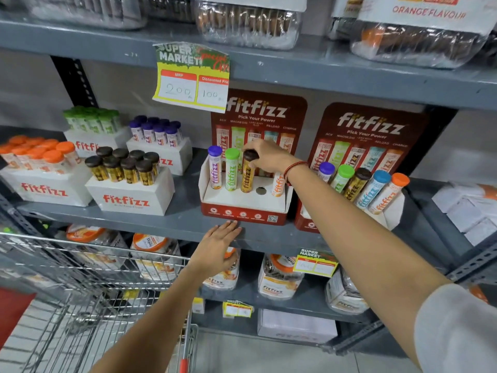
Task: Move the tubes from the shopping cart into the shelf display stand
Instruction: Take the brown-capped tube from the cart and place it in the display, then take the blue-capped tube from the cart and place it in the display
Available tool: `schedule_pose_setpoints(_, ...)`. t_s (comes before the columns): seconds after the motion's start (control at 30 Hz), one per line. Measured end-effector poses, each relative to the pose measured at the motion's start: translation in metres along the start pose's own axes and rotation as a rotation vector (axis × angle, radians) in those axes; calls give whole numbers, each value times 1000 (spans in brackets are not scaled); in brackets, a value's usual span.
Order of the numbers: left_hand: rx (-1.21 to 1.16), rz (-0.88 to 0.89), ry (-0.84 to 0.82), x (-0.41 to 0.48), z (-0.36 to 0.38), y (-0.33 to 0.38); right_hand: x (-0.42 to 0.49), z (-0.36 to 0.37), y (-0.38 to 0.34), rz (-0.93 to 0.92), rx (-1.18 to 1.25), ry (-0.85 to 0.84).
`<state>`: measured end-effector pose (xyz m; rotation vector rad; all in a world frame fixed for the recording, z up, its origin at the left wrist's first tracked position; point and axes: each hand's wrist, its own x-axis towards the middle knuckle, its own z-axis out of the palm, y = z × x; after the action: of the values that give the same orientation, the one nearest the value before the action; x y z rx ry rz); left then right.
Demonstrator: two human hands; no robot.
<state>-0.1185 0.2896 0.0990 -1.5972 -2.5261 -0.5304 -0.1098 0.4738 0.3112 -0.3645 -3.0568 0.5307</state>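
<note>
A red and white display stand [243, 203] sits on the grey shelf. In its holes stand a purple-capped tube [215, 168], a green-capped tube [231, 169], a brown-capped yellow tube [247, 175] and an orange tube [277, 184] partly behind my wrist. One hole [261, 190] is bare. My right hand [269, 156] grips the brown cap of the yellow tube, which sits in its hole. My left hand [217, 244] lies flat with fingers together against the shelf's front edge, below the stand, holding nothing. The wire shopping cart [88, 278] is at lower left; no tubes show in it.
A second stand [382, 216] to the right holds several tilted tubes. White boxes [131, 195] of capped tubes fill the shelf's left side. A price tag [192, 76] hangs from the shelf above. Jars [279, 278] line the shelf below.
</note>
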Motion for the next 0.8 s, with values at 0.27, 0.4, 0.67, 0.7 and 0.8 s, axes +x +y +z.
schedule_pose_setpoints(0.27, -119, -292, 156, -42, -54, -27, -20, 43, -32, -118, 98, 484)
schedule_pose_setpoints(0.4, -168, -515, 253, -104, -74, -46, -32, 96, -71, -225, 227, 405)
schedule_pose_setpoints(0.67, -133, -940, 264, -250, -77, -59, -47, 232, -156, -332, 202, -126)
schedule_pose_setpoints(0.7, -129, -996, 275, -265, -75, -58, -50, 250, -164, -342, 179, -195)
schedule_pose_setpoints(0.8, -84, -1094, 246, -301, -63, -56, -60, 312, -179, -327, 141, -395)
